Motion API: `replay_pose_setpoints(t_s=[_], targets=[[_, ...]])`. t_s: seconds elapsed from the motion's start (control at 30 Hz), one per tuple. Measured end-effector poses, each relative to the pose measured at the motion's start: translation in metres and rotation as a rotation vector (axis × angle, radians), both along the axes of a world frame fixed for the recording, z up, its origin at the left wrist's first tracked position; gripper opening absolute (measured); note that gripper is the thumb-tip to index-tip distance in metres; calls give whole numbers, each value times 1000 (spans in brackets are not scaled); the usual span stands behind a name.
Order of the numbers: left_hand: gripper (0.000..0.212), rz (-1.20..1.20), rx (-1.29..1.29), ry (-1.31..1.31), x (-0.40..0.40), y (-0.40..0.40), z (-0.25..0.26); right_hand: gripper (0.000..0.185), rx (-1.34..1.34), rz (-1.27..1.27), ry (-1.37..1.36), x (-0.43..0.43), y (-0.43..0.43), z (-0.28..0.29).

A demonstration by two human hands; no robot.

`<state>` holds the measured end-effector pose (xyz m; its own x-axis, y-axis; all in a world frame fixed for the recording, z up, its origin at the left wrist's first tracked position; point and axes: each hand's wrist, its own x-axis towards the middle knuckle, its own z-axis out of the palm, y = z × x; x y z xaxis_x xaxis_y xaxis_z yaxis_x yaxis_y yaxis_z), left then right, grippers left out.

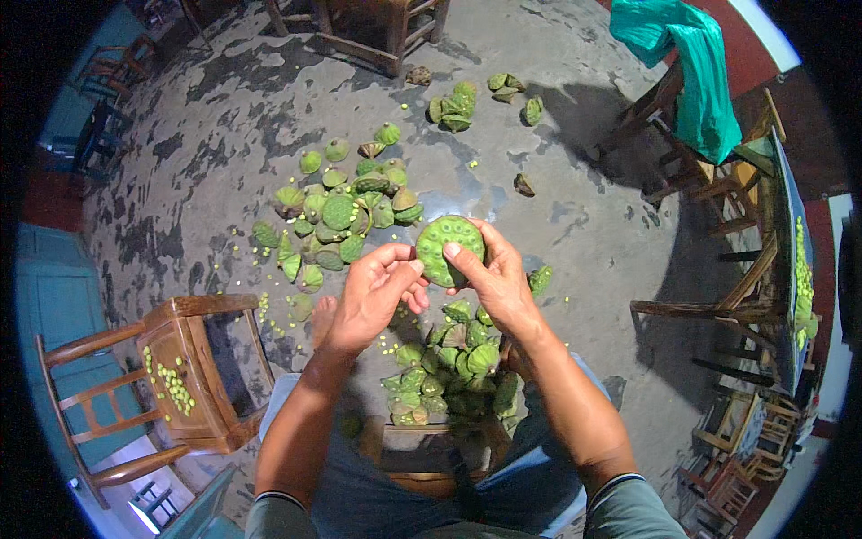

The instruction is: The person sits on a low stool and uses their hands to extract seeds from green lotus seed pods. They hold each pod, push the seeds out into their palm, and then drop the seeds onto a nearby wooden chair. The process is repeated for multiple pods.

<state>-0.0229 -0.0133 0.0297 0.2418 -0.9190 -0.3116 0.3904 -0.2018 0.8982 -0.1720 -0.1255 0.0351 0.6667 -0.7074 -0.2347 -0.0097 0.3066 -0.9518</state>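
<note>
A round green lotus seed pod (439,237) is in my right hand (504,276), its flat pitted face turned up and my thumb pressed on it. At the pod's left edge is my left hand (379,286), with thumb and index fingertips at the rim; whether they pinch anything is too small to tell. Below my hands, between my legs, lies a heap of green lotus pods (465,350). Farther ahead to the left spreads a second pile of pods (340,212) on the floor. Loose pale-green seeds (268,316) are scattered around it.
At my left stands a wooden chair (202,377) with lotus seeds (176,392) on its seat. More pods (458,106) lie farther ahead on the worn concrete floor (572,222). To the right is a table (784,269) bearing green seeds; green plastic sheeting (704,81) hangs nearby.
</note>
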Motion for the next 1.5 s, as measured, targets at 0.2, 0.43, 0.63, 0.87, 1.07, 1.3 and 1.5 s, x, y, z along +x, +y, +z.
replay_pose_setpoints(t_s=[0.2, 0.43, 0.63, 0.87, 1.07, 1.3, 1.5], targets=[[18, -18, 105, -80, 7, -1, -3, 32, -122, 6, 85, 6, 1, 2], [16, -67, 86, -205, 14, 5, -13, 31, -236, 47, 155, 14, 4, 1], [15, 56, -1, -141, 8, 8, -6, 30, -312, 15, 100, 23, 16, 2], [14, 148, -75, -199, 10, 11, -23, 30, -374, 19, 123, 30, 24, 5], [13, 4, -82, 388, 21, 12, -2, 31, 306, 80, -243, 24, 11, -5], [10, 350, -86, -240, 5, 2, -4, 33, 540, 49, -303, 23, 8, -13], [26, 110, -73, -113, 10, 9, -5, 31, 281, -123, -135, 28, 14, -3]])
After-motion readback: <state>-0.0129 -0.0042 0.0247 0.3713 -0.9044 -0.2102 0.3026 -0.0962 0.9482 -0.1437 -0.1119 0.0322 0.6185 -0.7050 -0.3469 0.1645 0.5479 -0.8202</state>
